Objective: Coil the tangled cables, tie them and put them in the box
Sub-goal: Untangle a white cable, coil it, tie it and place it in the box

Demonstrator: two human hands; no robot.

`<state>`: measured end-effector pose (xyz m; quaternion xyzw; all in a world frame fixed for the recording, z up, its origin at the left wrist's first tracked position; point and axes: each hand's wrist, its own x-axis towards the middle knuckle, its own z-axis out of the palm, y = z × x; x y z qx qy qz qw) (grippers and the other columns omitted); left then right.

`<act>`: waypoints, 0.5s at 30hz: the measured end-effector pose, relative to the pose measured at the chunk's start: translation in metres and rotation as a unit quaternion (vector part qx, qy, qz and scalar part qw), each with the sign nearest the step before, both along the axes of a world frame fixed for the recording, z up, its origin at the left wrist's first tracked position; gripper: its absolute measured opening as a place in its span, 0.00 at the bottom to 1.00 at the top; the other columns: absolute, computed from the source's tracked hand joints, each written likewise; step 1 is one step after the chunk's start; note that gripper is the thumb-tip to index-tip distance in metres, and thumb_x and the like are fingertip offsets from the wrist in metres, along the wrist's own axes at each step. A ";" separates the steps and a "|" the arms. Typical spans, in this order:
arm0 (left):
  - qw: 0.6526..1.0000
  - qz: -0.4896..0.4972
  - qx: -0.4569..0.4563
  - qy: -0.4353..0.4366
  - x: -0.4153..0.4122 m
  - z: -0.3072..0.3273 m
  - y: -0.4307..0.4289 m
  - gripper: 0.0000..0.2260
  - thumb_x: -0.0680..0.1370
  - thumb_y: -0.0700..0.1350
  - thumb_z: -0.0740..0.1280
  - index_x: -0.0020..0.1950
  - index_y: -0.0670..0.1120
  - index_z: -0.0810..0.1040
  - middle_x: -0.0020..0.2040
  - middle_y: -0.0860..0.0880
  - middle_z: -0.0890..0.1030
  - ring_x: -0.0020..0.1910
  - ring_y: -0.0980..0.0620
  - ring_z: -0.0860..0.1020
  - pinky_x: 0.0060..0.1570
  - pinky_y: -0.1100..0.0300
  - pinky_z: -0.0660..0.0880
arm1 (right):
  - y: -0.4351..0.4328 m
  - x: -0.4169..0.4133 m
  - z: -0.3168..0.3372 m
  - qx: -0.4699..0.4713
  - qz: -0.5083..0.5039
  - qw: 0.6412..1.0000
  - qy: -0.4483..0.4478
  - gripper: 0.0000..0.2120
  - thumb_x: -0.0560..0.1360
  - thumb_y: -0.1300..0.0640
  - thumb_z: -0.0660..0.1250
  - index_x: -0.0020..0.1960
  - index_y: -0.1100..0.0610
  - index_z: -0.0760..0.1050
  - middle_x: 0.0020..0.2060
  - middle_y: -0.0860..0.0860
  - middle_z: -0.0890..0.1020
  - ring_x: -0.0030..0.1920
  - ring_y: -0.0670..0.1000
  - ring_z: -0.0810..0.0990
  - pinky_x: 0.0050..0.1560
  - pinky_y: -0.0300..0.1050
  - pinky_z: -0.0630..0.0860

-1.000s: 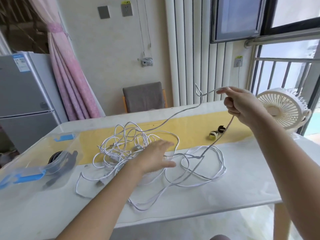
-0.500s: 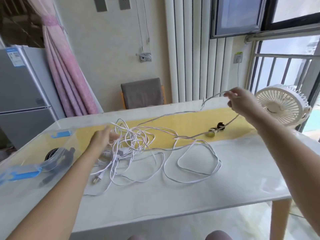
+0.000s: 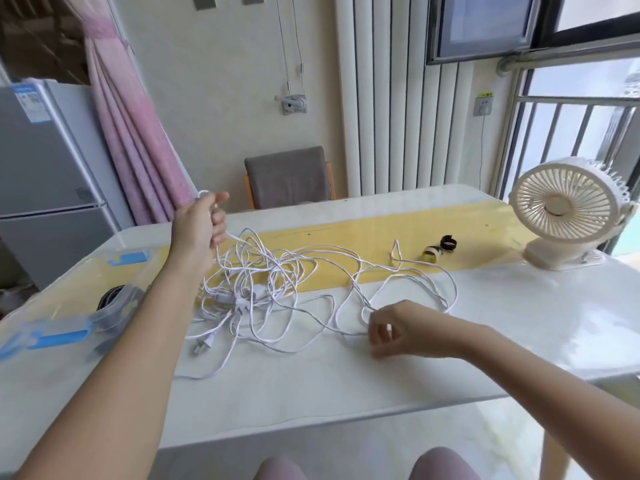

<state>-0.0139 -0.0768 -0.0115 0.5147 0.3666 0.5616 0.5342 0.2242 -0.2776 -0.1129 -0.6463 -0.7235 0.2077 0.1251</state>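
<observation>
A tangle of thin white cable (image 3: 273, 282) sprawls across the middle of the white table (image 3: 346, 386), its plug (image 3: 204, 344) lying at the near left. My left hand (image 3: 199, 230) is raised above the table's left part and grips a strand of the cable, pulling it up. My right hand (image 3: 401, 329) is low over the table at the right of the tangle, fingers curled around a cable loop. A clear plastic box (image 3: 69, 306) with blue latches stands at the left. Two rolled straps (image 3: 440, 249) lie on the yellow runner.
A white desk fan (image 3: 568, 213) stands at the table's right back corner. A grey chair (image 3: 289, 176) is behind the table, a fridge (image 3: 45, 181) and pink curtain to the left. The box holds a dark coiled item (image 3: 110, 296).
My left hand lifted a strand of cable up and to the back left. My right hand dropped from near the fan down to the table and took hold of a loop there.
</observation>
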 end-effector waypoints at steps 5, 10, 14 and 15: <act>0.860 0.110 0.081 0.492 0.004 -0.002 -0.011 0.12 0.77 0.41 0.61 0.55 0.36 0.76 0.44 0.42 0.82 0.41 0.45 0.80 0.41 0.57 0.75 | -0.028 0.069 0.009 -0.046 -0.081 0.982 -0.167 0.11 0.74 0.51 0.68 0.35 0.45 0.68 0.33 0.43 0.73 0.36 0.45 0.72 0.35 0.35 0.67; 0.789 0.005 0.385 0.479 0.055 -0.059 -0.078 0.21 0.75 0.43 0.66 0.67 0.42 0.71 0.64 0.42 0.71 0.66 0.42 0.67 0.66 0.61 0.57 | -0.055 0.127 0.011 -0.089 -0.173 0.942 -0.275 0.17 0.72 0.50 0.69 0.32 0.48 0.63 0.32 0.43 0.70 0.41 0.49 0.71 0.33 0.34 0.64; 0.708 -0.223 0.401 0.537 0.089 -0.126 -0.118 0.22 0.74 0.57 0.68 0.64 0.48 0.72 0.63 0.50 0.71 0.65 0.52 0.65 0.66 0.66 0.56 | -0.072 0.149 0.015 -0.102 -0.273 0.899 -0.327 0.14 0.73 0.51 0.69 0.33 0.49 0.66 0.43 0.50 0.80 0.43 0.50 0.72 0.30 0.32 0.61; 0.709 -0.219 0.392 0.544 0.090 -0.137 -0.118 0.20 0.75 0.57 0.66 0.62 0.48 0.73 0.60 0.50 0.73 0.62 0.52 0.67 0.66 0.64 0.59 | -0.074 0.151 0.014 -0.086 -0.289 0.895 -0.329 0.08 0.73 0.55 0.67 0.37 0.51 0.72 0.47 0.51 0.81 0.44 0.51 0.74 0.33 0.34 0.67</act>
